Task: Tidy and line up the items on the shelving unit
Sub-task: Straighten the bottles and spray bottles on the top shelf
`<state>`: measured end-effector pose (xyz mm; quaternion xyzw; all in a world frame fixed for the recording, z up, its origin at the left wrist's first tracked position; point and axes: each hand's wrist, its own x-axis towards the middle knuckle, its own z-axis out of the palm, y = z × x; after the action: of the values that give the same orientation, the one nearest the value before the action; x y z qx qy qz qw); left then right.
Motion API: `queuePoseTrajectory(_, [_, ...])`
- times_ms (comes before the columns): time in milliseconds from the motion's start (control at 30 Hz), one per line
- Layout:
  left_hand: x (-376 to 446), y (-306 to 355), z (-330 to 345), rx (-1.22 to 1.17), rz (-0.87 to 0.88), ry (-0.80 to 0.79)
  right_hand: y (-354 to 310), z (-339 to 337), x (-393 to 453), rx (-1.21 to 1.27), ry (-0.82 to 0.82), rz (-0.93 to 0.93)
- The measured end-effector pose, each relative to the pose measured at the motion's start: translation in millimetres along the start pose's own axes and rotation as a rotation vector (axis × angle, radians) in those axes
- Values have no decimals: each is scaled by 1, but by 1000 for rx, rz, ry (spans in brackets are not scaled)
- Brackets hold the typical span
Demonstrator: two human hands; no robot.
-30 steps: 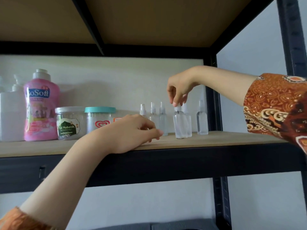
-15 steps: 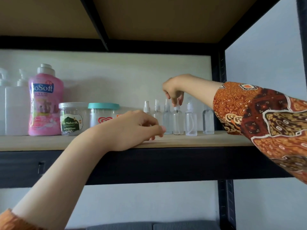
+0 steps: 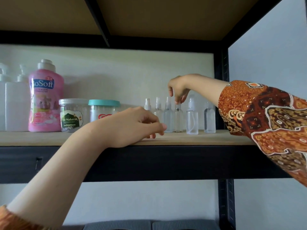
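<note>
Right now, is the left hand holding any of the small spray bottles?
No. The left hand rests on the front edge of the shelf with nothing in it; only the right hand touches a spray bottle, at its top.

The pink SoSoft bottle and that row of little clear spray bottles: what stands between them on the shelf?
In the head view, two jars: a silver-lidded jar beside the pink bottle, then a teal-lidded jar. The left hand partly hides the stretch before the spray bottles.

Left hand [image 3: 132,125] with loosely curled fingers resting on the front edge of the pale wooden shelf board [image 3: 216,138], bare forearm angled up from below, right hand [image 3: 178,90] drooped from a bent wrist above that board, fingertips [image 3: 177,102] pinching downward, orange batik sleeve [image 3: 265,123] behind
</note>
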<state>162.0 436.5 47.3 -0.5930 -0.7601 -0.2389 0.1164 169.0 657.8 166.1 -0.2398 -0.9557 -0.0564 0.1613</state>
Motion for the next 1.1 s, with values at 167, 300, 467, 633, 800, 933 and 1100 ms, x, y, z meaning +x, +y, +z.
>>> queuePoseTrajectory(167, [0,-1,-1,9,14,-7,12,-23,-20,-79,33,20])
queuePoseTrajectory(300, [-1,-2,0,9,11,0,21,-28,-40,-73,-122,27])
queuePoseTrajectory(467, [0,-2,0,0,14,-5,32,-16,-40,-3,-127,57])
queuePoseTrajectory(633, [0,-4,0,-16,7,-9,35,-7,-32,12,-71,77])
queuePoseTrajectory(800, [1,-2,1,-34,-4,-4,34,7,-25,42,26,75])
queuePoseTrajectory(933, [1,-2,2,-49,-3,8,34,18,-18,67,82,75])
queuePoseTrajectory(1100, [1,-1,2,-56,-2,9,42,14,-22,96,195,45])
